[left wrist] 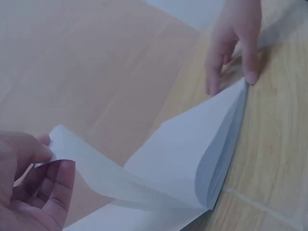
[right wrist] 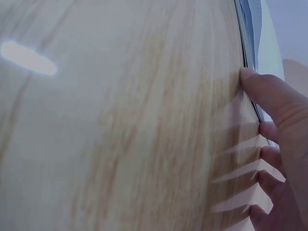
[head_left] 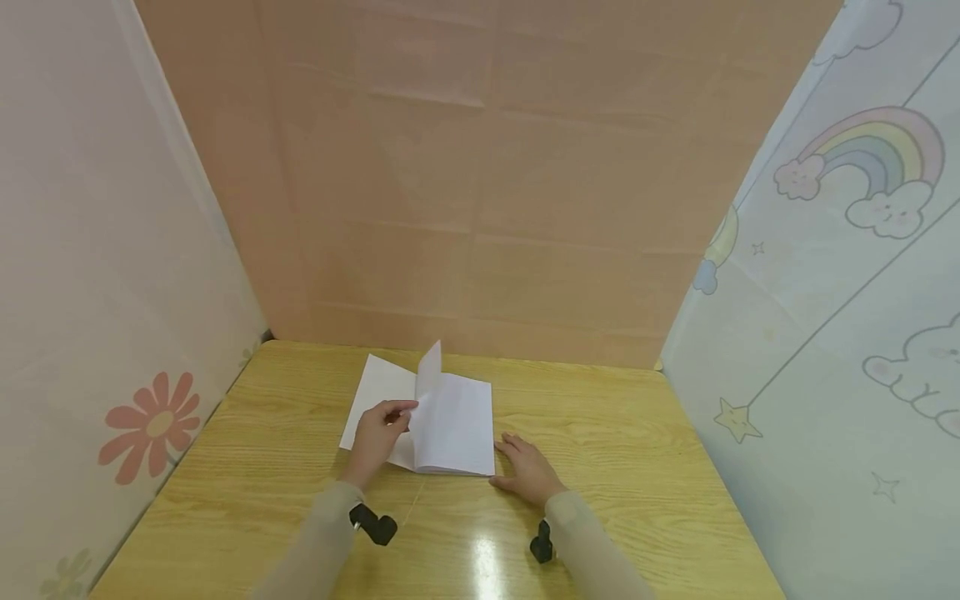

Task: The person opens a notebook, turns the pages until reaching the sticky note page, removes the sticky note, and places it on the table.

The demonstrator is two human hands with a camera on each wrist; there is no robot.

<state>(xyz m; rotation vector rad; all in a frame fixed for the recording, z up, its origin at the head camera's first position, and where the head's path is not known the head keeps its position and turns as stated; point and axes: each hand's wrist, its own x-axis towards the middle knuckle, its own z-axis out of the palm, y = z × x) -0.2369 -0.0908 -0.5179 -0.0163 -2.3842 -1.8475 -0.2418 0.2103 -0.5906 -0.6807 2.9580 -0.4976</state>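
Observation:
An open notebook (head_left: pixel 456 425) with blank white pages lies on the wooden table. My left hand (head_left: pixel 382 435) pinches a raised page (head_left: pixel 430 371) between thumb and fingers; that page stands up near the fold. In the left wrist view the lifted page (left wrist: pixel 103 173) bends away from the left fingers toward the spine. My right hand (head_left: pixel 527 471) rests at the notebook's right edge, its thumb (right wrist: pixel 269 91) touching the lower corner and its other fingers spread along the table. Below the top sheet, several page layers (left wrist: pixel 219 163) fan apart at the near edge.
The wooden table (head_left: pixel 615 467) reaches back to a plain orange-brown backdrop (head_left: pixel 480 183). Patterned white cloth walls (head_left: pixel 825 350) stand on both sides. A black wrist camera mount (head_left: pixel 373 525) sits at the left cuff, another mount (head_left: pixel 542 543) at the right.

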